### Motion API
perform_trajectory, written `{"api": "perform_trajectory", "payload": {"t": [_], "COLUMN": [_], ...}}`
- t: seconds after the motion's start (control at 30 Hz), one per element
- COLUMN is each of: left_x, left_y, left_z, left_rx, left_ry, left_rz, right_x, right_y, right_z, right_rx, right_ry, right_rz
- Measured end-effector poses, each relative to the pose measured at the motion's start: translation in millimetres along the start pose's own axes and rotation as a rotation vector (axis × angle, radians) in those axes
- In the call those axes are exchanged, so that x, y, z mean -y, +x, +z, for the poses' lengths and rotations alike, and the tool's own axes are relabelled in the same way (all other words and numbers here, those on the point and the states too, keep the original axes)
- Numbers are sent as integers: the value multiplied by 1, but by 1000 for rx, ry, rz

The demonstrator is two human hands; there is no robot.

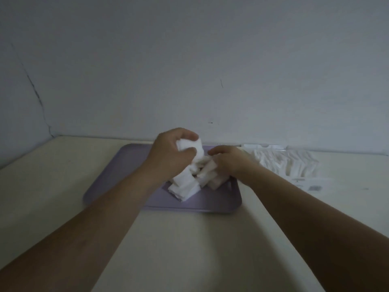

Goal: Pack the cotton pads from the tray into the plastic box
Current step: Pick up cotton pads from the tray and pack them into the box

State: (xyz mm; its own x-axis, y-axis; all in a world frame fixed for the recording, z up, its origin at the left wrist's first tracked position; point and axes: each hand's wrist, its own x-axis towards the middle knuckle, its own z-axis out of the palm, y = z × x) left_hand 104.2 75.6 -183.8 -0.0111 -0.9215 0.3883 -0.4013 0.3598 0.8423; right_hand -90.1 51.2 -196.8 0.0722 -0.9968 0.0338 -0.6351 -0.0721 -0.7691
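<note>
Left grip (173, 153) clutches cotton pads (190, 147); right grip (229, 162), just beside it, grasps more from the pile (185, 185) beneath, on the tray (210, 204).

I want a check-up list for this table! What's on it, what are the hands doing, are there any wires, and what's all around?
Surface: pale table, dimly lit.
Job's things: cotton pads heaped on the purple tray; clear plastic box right of the tray, with pads already inside.
Clutter: white printed sheet in front of the box.
Hands: left hand holds a handful of pads above the heap; right hand is down in the heap, grip unclear.
Cables: nothing seen.
Surroundings: plain wall behind, with a crack at the left.
</note>
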Motion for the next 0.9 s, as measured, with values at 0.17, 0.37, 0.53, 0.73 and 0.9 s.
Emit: {"api": "perform_trajectory", "payload": {"t": [0.17, 0.37, 0.53, 0.73, 0.9], "left_x": [19, 38, 36, 8, -14], "left_y": [-21, -12, -11, -23, -42], "left_z": [26, 19, 16, 9, 22], "left_rx": [236, 192, 79, -20, 79], "left_ry": [85, 243, 172, -104, -309], "left_rz": [-44, -66, -69, -106, -144], "right_x": [-2, -2, -11, -1, -6], "right_y": [15, 32, 32, 4, -48], "right_z": [-8, -13, -11, -25, -32], "right_rx": [219, 289, 27, -346, -32], "right_ry": [-350, -625, -429, 16, 959], "right_rz": [-83, -108, -40, -195, 48]}}
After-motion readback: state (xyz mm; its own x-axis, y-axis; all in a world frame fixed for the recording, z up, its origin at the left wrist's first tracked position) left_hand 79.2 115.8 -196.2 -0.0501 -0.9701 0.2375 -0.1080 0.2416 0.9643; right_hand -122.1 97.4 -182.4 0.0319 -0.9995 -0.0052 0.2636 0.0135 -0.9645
